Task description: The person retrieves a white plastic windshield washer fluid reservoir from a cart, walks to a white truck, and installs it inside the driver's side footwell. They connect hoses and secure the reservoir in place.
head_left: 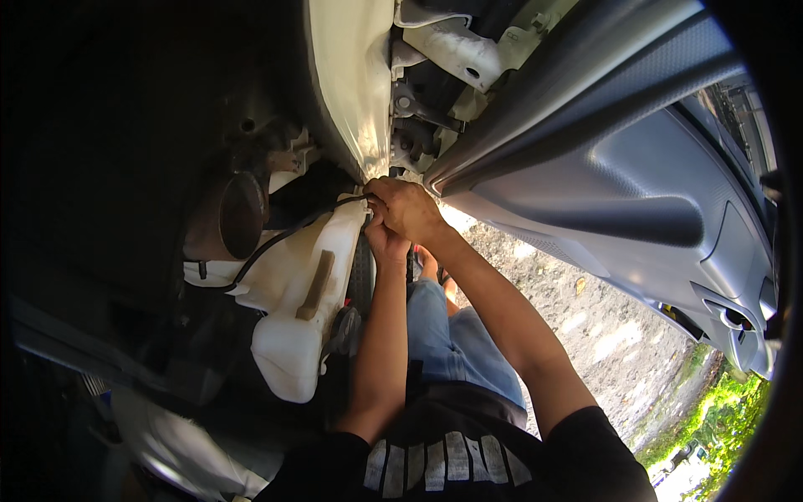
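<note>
where the thin black hose (288, 234) ends at the top corner of the white plastic reservoir (297, 293), we have both hands together, one over the other. our right hand (406, 209) lies on top with its fingers curled and closed at the hose end, right against the lower edge of the white body panel (355, 84). our left hand (386, 243) sits just beneath it, touching it, fingers pressed toward the same corner of the reservoir; we cannot tell exactly what the left fingers clamp, since the right hand covers them.

from the hands, the hose runs away to our left in a shallow curve across the reservoir and drops toward its lower left edge. the reservoir hangs below and to the left of the hands, with a tan strip down its face. further left of it sits a dark round metal part (238, 213) in shadow.

above the hands, unpainted brackets and bolts (435, 84) show in the gap behind the panel. to the right of the hands, an open door with grey inner trim (636, 192) stretches away. below the hands, between our forearms, we see blue jeans (456, 335), and gravel ground (585, 326) beside them.
</note>
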The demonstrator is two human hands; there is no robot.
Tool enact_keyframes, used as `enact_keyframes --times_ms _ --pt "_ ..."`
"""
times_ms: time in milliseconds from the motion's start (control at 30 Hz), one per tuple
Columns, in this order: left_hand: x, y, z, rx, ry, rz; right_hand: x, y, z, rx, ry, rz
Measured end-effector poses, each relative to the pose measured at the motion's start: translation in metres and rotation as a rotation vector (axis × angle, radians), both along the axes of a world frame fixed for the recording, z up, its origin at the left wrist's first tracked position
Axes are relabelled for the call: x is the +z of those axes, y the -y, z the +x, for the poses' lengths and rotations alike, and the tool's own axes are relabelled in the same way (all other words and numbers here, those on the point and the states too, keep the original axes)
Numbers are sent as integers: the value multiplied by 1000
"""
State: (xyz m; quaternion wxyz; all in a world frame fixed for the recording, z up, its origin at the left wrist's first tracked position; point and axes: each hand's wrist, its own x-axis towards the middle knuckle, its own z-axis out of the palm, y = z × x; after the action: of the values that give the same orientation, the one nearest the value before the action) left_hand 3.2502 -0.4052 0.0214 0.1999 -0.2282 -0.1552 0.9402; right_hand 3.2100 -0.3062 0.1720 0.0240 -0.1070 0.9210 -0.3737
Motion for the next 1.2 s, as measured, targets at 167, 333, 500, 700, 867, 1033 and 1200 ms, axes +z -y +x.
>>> enact_keyframes --times_ms 167,333,500,700,867,1033,1200 --pt "7 0 1 1 -13 -10 -2 2 1 -11 -12 6" --pt "10 0 2 -4 -28 -28 -6 2 3 2 -14 21" --pt "13 10 0 -37 -72 -69 4 0 3 -29 -52 -35" --pt "21 19 -2 -89 -195 -86 55 -14 20 -125 77 -369" --pt "34 32 15 -247 -68 -482 114 0 26 -106 110 -643" --pt "87 73 61 -143 302 -890 179 23 4 41 103 -639" --pt "187 122 53 327 509 -1357 231 31 -10 290 332 -503"
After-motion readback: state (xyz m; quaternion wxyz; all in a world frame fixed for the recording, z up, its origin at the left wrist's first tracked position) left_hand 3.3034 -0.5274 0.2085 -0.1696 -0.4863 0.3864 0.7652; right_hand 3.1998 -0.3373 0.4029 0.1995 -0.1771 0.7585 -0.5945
